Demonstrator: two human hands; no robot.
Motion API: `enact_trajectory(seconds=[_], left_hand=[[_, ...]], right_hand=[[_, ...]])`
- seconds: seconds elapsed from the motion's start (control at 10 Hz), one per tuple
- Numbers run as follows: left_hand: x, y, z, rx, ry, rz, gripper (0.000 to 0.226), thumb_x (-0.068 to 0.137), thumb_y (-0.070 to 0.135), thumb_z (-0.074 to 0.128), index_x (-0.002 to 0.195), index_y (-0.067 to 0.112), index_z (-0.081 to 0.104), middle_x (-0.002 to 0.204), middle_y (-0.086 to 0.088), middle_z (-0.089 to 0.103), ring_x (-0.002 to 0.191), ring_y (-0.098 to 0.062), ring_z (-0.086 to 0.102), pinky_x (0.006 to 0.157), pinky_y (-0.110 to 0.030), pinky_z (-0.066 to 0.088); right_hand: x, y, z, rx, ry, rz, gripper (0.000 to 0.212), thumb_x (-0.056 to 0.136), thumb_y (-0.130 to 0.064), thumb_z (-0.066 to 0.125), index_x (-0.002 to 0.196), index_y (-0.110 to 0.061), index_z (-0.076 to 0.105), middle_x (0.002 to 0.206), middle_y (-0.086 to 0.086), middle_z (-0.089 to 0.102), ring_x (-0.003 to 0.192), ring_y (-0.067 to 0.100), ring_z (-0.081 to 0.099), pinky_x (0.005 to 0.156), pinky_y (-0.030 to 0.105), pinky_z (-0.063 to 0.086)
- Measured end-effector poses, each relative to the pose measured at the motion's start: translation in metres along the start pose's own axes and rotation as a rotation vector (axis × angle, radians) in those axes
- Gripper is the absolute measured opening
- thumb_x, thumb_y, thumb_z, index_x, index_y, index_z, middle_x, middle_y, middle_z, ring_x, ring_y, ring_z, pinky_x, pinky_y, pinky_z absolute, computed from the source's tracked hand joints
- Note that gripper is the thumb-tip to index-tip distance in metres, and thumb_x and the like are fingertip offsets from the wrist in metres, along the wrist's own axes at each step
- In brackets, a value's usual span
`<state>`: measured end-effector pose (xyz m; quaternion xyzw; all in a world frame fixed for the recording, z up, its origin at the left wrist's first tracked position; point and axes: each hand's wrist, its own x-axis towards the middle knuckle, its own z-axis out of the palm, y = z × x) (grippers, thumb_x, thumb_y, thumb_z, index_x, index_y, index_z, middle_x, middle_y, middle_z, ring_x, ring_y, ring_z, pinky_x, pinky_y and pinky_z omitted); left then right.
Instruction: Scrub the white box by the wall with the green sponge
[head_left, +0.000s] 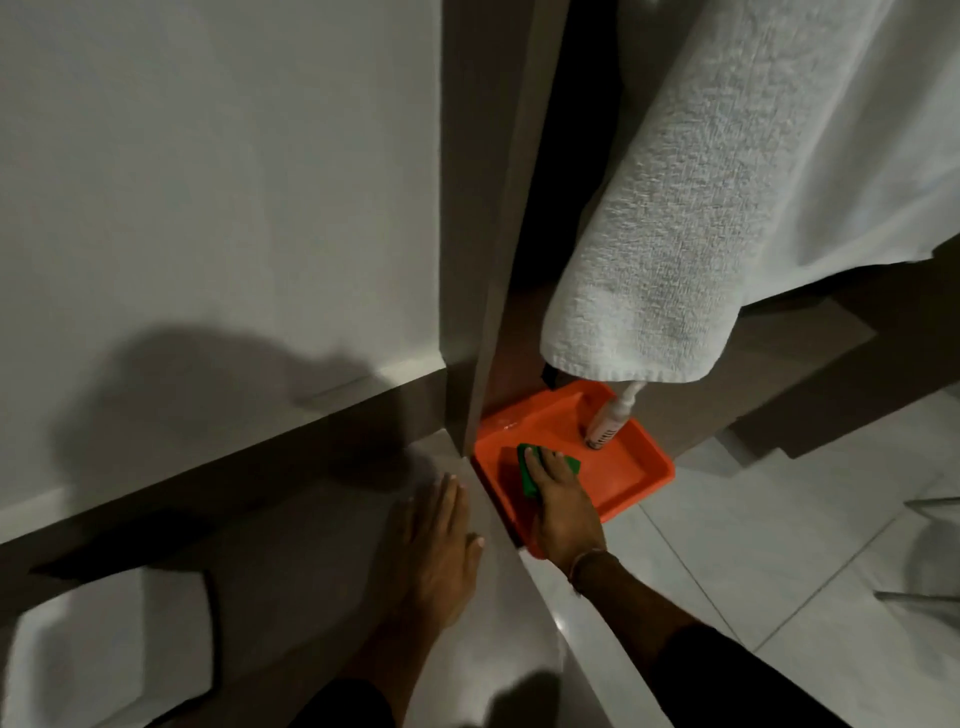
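A: What fills most of the view?

B: A smooth pale painted wall (208, 182) on the left, a dark brown door frame post (493, 208) up the middle, and a thick white terry towel (691, 218) hanging at the right. Glossy pale floor tiles (727, 545) lie below.

A: And the white box?

B: A white boxy shape (104, 654) shows at the lower left, near the wall and well apart from both hands; I cannot tell more.

A: Where is the sponge?

B: The flat green sponge (535, 470) lies inside a shallow orange plastic tray (628, 478) on the floor beside the post. The right hand (563, 512) presses down on it, fingers (535, 462) stretched flat over the top, not curled around it.

A: Anything else in the tray?

B: A small white pump bottle (608, 421), leaning, with its top under the towel's hem.

A: The other hand?

B: The left hand (441, 551) rests open, fingers straight, on the floor, holding nothing.
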<state>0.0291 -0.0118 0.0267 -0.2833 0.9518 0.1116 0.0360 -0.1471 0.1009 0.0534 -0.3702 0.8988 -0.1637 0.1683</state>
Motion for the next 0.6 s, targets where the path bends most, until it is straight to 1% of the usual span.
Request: enact_trajectory(seconds=[0.1, 0.2, 0.3, 0.4, 0.5, 0.6], left_hand=[[0.013, -0.002, 0.035, -0.018, -0.011, -0.044, 0.078, 0.099, 0.056, 0.031, 0.165, 0.017, 0.018, 0.175, -0.008, 0.024, 0.162, -0.028, 0.025, 0.129, -0.055, 0.022], [0.018, -0.007, 0.052, 0.024, 0.009, -0.041, 0.080, 0.099, 0.056, 0.034, 0.165, 0.017, 0.013, 0.176, -0.007, 0.019, 0.163, -0.026, 0.021, 0.130, -0.055, 0.021], [0.016, -0.008, 0.065, 0.061, 0.054, -0.010, 0.078, 0.101, 0.055, 0.035, 0.165, 0.016, 0.015, 0.176, -0.008, 0.019, 0.163, -0.026, 0.020, 0.130, -0.056, 0.020], [0.016, -0.009, 0.054, 0.036, 0.044, -0.007, 0.076, 0.102, 0.055, 0.035, 0.165, 0.015, 0.019, 0.176, -0.008, 0.020, 0.162, -0.027, 0.024, 0.129, -0.057, 0.025], [0.006, -0.005, 0.029, 0.046, 0.082, -0.004, 0.074, 0.103, 0.055, 0.033, 0.164, 0.015, 0.019, 0.174, -0.008, 0.018, 0.161, -0.030, 0.026, 0.128, -0.059, 0.029], [-0.011, -0.007, 0.013, 0.018, 0.142, -0.030, 0.072, 0.105, 0.054, 0.037, 0.164, 0.016, 0.022, 0.174, -0.009, 0.024, 0.160, -0.031, 0.028, 0.126, -0.062, 0.031]], right_hand=[[0.050, 0.025, 0.022, -0.166, -0.077, -0.044, 0.066, 0.101, -0.020, 0.043, 0.162, -0.022, 0.019, 0.170, 0.011, 0.017, 0.157, 0.035, 0.012, 0.129, 0.044, 0.015], [0.063, 0.035, 0.040, -0.257, -0.110, -0.048, 0.062, 0.104, -0.025, 0.035, 0.163, -0.022, 0.015, 0.171, 0.009, 0.014, 0.157, 0.035, 0.009, 0.129, 0.048, 0.012], [0.061, 0.050, 0.062, -0.324, -0.117, -0.025, 0.062, 0.107, -0.028, 0.030, 0.164, -0.023, 0.005, 0.172, 0.007, 0.004, 0.158, 0.034, 0.001, 0.129, 0.050, 0.007], [0.059, 0.044, 0.055, -0.326, -0.157, -0.056, 0.066, 0.105, -0.029, 0.032, 0.163, -0.023, 0.001, 0.172, 0.008, -0.001, 0.158, 0.035, -0.003, 0.128, 0.050, 0.005], [0.045, 0.030, 0.023, -0.288, -0.183, -0.083, 0.079, 0.098, -0.035, 0.043, 0.163, -0.021, 0.001, 0.172, 0.011, -0.002, 0.157, 0.037, -0.004, 0.129, 0.051, 0.005], [0.026, 0.019, -0.001, -0.242, -0.134, -0.146, 0.078, 0.094, -0.040, 0.046, 0.163, -0.018, 0.015, 0.170, 0.014, 0.014, 0.156, 0.040, 0.009, 0.128, 0.051, 0.010]])
